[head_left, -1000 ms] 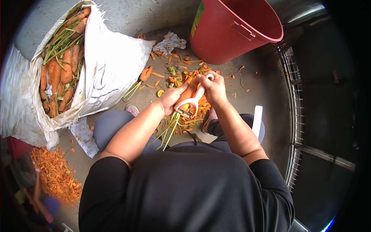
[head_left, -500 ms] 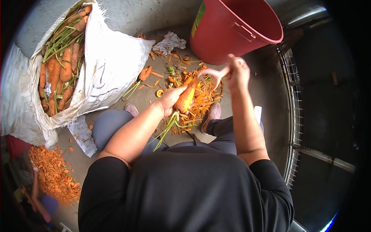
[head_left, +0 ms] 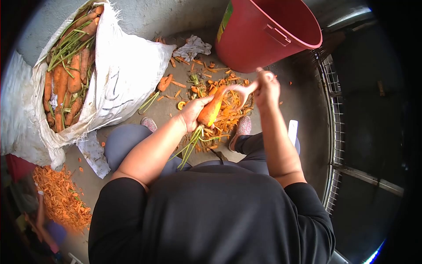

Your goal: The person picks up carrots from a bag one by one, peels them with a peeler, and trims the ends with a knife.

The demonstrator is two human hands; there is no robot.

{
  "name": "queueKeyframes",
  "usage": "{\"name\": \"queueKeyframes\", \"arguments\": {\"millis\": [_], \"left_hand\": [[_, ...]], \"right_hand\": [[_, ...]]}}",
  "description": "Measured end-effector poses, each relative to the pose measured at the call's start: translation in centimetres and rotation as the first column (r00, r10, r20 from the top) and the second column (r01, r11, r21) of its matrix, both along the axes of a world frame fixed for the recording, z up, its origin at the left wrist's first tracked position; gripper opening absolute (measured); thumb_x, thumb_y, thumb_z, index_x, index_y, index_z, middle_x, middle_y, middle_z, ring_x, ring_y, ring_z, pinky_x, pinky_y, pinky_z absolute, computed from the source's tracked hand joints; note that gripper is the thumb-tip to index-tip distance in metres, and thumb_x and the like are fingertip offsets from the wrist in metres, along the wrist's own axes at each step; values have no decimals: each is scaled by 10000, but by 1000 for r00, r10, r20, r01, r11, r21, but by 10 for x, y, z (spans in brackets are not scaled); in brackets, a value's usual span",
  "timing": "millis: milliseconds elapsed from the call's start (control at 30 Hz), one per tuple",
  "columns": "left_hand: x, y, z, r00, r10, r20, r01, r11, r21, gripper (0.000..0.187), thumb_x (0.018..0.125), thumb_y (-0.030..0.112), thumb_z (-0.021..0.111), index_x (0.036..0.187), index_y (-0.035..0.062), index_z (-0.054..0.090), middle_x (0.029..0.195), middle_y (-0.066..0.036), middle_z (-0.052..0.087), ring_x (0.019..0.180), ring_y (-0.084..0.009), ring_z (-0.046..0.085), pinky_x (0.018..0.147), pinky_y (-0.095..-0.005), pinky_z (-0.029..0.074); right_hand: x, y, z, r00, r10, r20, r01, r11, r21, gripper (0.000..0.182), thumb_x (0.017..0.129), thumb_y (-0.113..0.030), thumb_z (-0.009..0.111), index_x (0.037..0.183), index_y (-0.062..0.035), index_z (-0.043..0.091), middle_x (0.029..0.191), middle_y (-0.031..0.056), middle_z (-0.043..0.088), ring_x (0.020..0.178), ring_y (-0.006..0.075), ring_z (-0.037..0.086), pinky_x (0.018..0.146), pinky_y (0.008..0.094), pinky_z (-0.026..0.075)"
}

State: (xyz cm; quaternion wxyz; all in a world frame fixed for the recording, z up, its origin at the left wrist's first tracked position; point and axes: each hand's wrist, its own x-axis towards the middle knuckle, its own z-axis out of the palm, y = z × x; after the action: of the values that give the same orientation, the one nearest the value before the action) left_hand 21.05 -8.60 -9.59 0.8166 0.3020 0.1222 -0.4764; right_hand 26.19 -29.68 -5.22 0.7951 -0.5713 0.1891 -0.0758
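My left hand (head_left: 192, 115) is closed around the thick, leafy end of a partly peeled carrot (head_left: 212, 108), its green stems hanging down toward my lap. In my right hand (head_left: 267, 91) is the handle of a light pink peeler (head_left: 240, 89), blurred by motion, whose head is at the carrot's narrow upper end. Below both hands, orange peelings (head_left: 231, 116) lie heaped on the floor between my shoes.
A white sack (head_left: 127, 72) full of carrots stands at the upper left. Beyond my right hand is a red bucket (head_left: 250, 39). More peelings (head_left: 61, 198) lie at the lower left, beside another person's arm (head_left: 41, 220). A metal grille (head_left: 337, 114) runs along the right.
My right hand has moved slightly left and down with the peeler, whose head is lower against the carrot. The green stems have swung a little to the right.
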Motion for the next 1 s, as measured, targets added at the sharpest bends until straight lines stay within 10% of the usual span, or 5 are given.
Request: {"name": "queueKeyframes", "arguments": {"millis": [133, 333, 633, 867, 1000], "left_hand": [[-1, -12, 11, 989, 110, -97, -108, 994, 22, 414, 899, 401, 358, 1085, 54, 485, 778, -73, 543, 665, -171, 564, 509, -285, 499], [-9, -1, 0, 989, -133, 61, 137, 988, -68, 413, 892, 415, 376, 1058, 53, 488, 786, -77, 533, 653, -165, 559, 500, -290, 505], [0, -14, 1, 960, 169, -222, -172, 985, 6, 402, 907, 364, 361, 1053, 6, 471, 796, -98, 557, 637, -185, 579, 550, -314, 512], [-7, -1, -1, 1000, -27, 11, 27, 999, 47, 410, 893, 382, 382, 1077, 29, 478, 777, -79, 546, 623, -167, 561, 488, -292, 483], [-1, 0, -2, 1000, 8, -23, -8, 1000, 19, 397, 884, 378, 395, 1121, 66, 461, 838, -85, 566, 700, -170, 593, 530, -332, 525]], "right_hand": [[-34, 49, 8, 940, 329, 89, -322, 943, -84, 136, 720, -77, 652, 668, -52, 529, 581, 4, 506, 442, 83, 444, 369, 222, 335], [45, -48, -40, 948, -310, -67, 280, 917, -284, 163, 707, -70, 669, 730, -32, 512, 599, 22, 509, 445, 89, 446, 372, 219, 340], [-39, 52, 9, 939, 342, 47, -330, 929, -168, 173, 728, -102, 667, 651, -60, 518, 559, -21, 479, 445, 59, 413, 381, 203, 325], [31, -41, -27, 950, -301, -79, 272, 927, -258, 148, 714, -89, 659, 703, -53, 516, 620, 22, 518, 469, 84, 461, 392, 218, 371], [-14, 15, 13, 992, 124, -21, -124, 992, 1, 148, 742, -82, 639, 662, -74, 515, 545, 2, 478, 400, 79, 424, 346, 208, 310]]}}
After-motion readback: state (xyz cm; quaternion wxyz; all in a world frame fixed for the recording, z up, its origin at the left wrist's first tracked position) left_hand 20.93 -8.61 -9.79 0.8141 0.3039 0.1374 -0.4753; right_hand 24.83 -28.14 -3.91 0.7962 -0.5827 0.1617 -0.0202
